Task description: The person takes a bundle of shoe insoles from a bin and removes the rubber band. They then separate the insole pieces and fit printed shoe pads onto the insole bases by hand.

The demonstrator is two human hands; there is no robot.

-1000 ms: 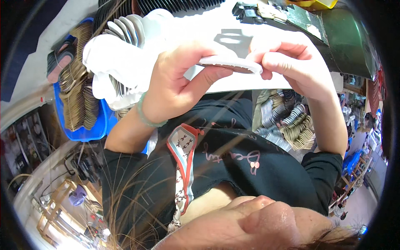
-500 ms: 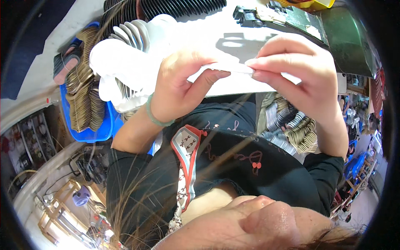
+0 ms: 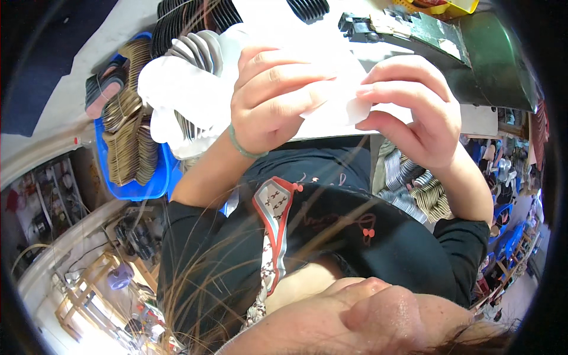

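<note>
My left hand (image 3: 275, 97) and my right hand (image 3: 414, 106) are both closed on one thin white insole-shaped piece (image 3: 340, 109) above the white tabletop. My left fingers lie across its face with the thumb mostly hidden. On its right edge, my right thumb and fingertips pinch it. Strong glare washes out its outline, so its far end is hard to make out. Just left of my left hand, white insole-shaped pieces (image 3: 180, 89) lie in an overlapping pile.
A blue bin (image 3: 139, 192) at the left holds stacked brown pieces (image 3: 124, 148). Black ridged stacks (image 3: 195, 23) lie at the back. A green machine (image 3: 491, 59) stands at the right, near a yellow basket (image 3: 455, 7). Striped pieces (image 3: 408, 177) sit below the table's edge.
The white piece has turned from nearly edge-on to showing its broad face. My left hand has rolled over, its fingers now across the piece; my right hand still pinches its edge.
</note>
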